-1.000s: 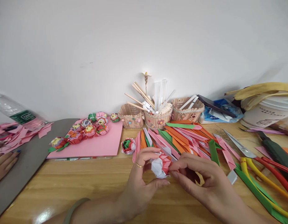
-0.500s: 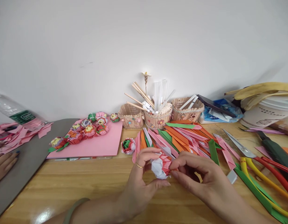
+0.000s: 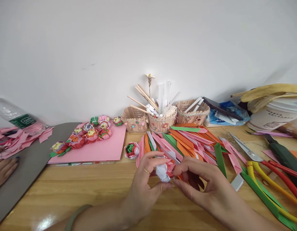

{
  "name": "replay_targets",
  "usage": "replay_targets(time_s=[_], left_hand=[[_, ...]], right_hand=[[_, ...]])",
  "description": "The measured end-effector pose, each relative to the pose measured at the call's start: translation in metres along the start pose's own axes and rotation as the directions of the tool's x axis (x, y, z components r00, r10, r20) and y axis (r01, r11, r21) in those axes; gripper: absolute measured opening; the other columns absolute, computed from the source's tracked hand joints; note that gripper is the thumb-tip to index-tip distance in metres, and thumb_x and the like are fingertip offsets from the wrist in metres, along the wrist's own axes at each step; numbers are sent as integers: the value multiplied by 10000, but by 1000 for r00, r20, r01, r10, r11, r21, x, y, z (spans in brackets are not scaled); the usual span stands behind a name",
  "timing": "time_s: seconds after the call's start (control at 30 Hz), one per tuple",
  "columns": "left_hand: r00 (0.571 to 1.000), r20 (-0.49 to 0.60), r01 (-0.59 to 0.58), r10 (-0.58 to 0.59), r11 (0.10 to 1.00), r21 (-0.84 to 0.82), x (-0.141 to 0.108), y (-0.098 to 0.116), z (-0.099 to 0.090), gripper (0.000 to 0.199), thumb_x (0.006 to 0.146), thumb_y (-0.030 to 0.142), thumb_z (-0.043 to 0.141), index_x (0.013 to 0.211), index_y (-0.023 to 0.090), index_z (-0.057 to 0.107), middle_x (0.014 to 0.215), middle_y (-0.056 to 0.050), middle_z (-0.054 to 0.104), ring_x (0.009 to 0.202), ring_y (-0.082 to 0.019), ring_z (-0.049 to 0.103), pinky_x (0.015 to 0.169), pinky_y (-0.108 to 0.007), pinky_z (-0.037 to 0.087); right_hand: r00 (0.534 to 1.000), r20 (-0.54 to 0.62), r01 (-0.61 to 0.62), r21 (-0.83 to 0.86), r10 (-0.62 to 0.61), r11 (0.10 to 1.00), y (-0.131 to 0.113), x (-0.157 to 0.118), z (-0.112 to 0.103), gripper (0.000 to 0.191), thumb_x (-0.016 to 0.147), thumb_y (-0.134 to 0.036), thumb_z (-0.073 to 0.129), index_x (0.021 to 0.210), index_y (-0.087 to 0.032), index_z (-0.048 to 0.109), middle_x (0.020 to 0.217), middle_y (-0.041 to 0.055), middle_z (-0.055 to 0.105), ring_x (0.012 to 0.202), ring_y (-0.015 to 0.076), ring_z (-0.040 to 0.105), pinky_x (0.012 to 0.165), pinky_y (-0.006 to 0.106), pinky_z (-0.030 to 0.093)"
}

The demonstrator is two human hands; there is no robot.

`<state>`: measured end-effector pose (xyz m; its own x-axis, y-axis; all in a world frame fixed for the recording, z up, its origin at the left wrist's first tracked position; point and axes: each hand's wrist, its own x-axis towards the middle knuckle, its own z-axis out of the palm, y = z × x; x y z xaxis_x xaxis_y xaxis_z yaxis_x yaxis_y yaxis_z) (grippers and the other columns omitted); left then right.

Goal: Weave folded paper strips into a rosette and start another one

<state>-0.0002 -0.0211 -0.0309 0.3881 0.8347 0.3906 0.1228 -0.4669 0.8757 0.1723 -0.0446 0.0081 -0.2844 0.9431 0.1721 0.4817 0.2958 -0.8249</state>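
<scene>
Between my hands, above the wooden table, is a folded paper flower with white outer petals and red-pink ones inside. My left hand grips it from the left, index finger over the top and thumb underneath. From the right, the thumb and index finger of my right hand pinch its edge; the exact spot between those fingertips is partly hidden. Just behind lies a heap of folded paper strips in orange, pink, green and white. A finished-looking paper flower with a green and red centre sits left of the heap.
Several paper flowers rest on pink paper at left. Decorated baskets holding sticks line the wall. Scissors with red handles and yellow-handled ones lie right. Another person's hand rests on a grey mat.
My right fingertips have shifted slightly left and lower along the flower's edge. The flower has turned a little in my left hand. Everything else stays put.
</scene>
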Motion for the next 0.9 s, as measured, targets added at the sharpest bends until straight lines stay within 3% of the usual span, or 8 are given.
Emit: replay_targets(time_s=[0.33, 0.57, 0.77, 0.9], left_hand=[[996, 57, -68, 65, 996, 50, 1, -4, -2, 564, 743, 189, 633, 1245, 371, 453, 1201, -57, 496, 1112, -226, 486, 928, -390, 433], [997, 77, 21, -22, 1000, 4, 0, -3, -2, 584, 726, 196, 651, 1251, 359, 455, 1229, -65, 504, 1132, -241, 480, 901, -368, 461], [995, 73, 64, -64, 998, -1, 0, -1, -2, 553, 729, 204, 648, 1233, 354, 479, 1223, -66, 506, 1132, -243, 480, 901, -365, 463], [997, 57, 49, -48, 999, -5, 1, 0, -1, 527, 741, 215, 633, 1231, 343, 485, 1228, -78, 505, 1118, -248, 489, 831, -343, 503]], right_hand=[[995, 56, -89, 92, 84, 992, 1, 3, -3, 88, 792, -202, 536, 732, -199, 600, 586, -39, 487, 522, 96, 404, 464, 207, 321], [995, 79, -72, 202, 57, 977, 1, 3, -3, 81, 780, -209, 556, 715, -199, 602, 601, -39, 487, 516, 87, 396, 452, 202, 314], [998, 59, -17, 94, 11, 995, 5, 3, -2, 82, 793, -200, 549, 712, -199, 557, 643, -25, 532, 545, 97, 440, 477, 211, 353], [998, 59, -7, 71, 3, 997, 3, 2, -4, 81, 806, -232, 544, 781, -207, 617, 708, -1, 589, 593, 112, 501, 501, 218, 386]])
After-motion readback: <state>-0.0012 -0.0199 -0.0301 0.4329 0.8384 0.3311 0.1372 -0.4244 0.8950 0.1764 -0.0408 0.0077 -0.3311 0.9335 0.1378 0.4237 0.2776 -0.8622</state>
